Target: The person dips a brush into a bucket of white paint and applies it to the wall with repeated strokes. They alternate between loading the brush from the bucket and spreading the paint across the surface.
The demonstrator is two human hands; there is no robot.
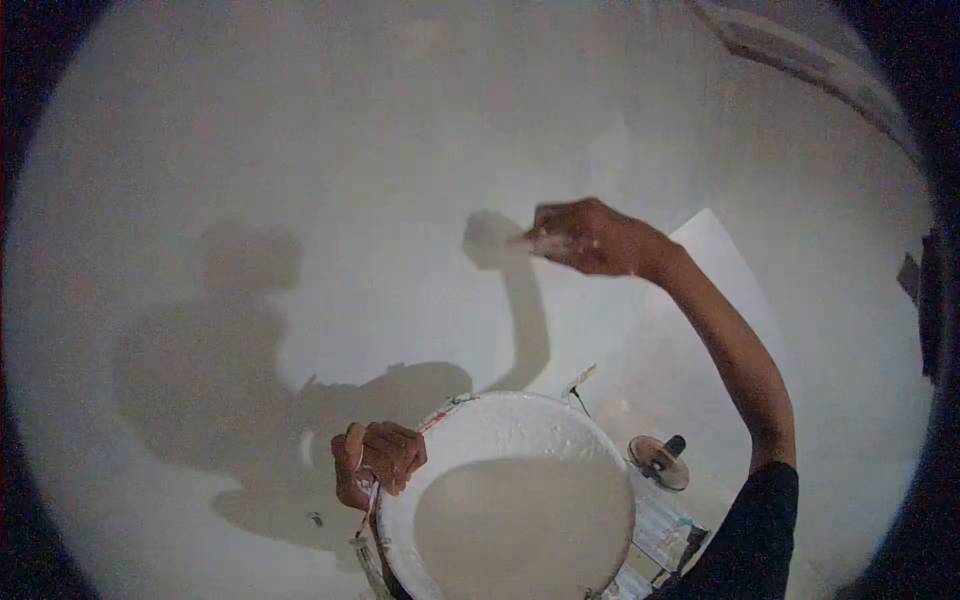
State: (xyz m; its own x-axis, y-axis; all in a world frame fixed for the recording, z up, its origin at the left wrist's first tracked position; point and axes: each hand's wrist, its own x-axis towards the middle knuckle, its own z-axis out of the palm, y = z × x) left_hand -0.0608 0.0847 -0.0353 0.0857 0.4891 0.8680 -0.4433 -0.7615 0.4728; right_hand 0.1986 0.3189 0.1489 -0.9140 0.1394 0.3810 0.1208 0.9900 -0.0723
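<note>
Left hand (pixel 380 460) was curled tight on the rim of the round white bucket (pixel 505 425), at the bucket's 9–10 o'clock, fingers lapping over the edge. Below that fist, a thin pale strip (pixel 368 510) ran down against the bucket's outside; couldn't tell if it was gripped too.

Right hand (pixel 588 238) was up at 2 o'clock of the view, well apart from the bucket, fingers folded in. A pale blur showed at the fingertips; couldn't tell whether anything was held.

Pose: right forearm (pixel 725 335) rose from the dark sleeve (pixel 750 530) at 4–5 o'clock, slanting toward 11, knuckles aimed at 9. Its shadow (pixel 525 310) fell on the pale grey wall surface (pixel 370 150).

Bucket sat at 6 o'clock, cut off by the frame's bottom edge, off-white contents (pixel 525 530) inside, white residue on the inner wall. Round brownish disc with a dark knob (pixel 660 468) was just beside it, bucket's 2–3 o'clock. Small greenish mark (pixel 685 522) below the disc: too small to read.
</note>
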